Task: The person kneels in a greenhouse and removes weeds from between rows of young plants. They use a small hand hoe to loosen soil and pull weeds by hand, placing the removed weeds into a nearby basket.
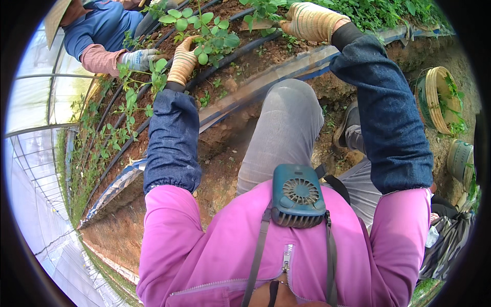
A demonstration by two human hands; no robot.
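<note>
My left hand, in a striped knitted work glove, reaches into a leafy green plant on the raised soil bed. Its fingertips are partly behind the leaves, so what they hold cannot be told. My right hand, in a matching glove, is closed around the end of a tool with a flat blade, which lies low over the soil among small leaves. Black irrigation hoses run along the bed beneath and between my hands.
Across the bed a co-worker's gloved hand is close to my left hand. Plastic sheeting edges the bed before my knee. A bucket with greenery and a second container stand at the right. Dense weeds grow at the upper right.
</note>
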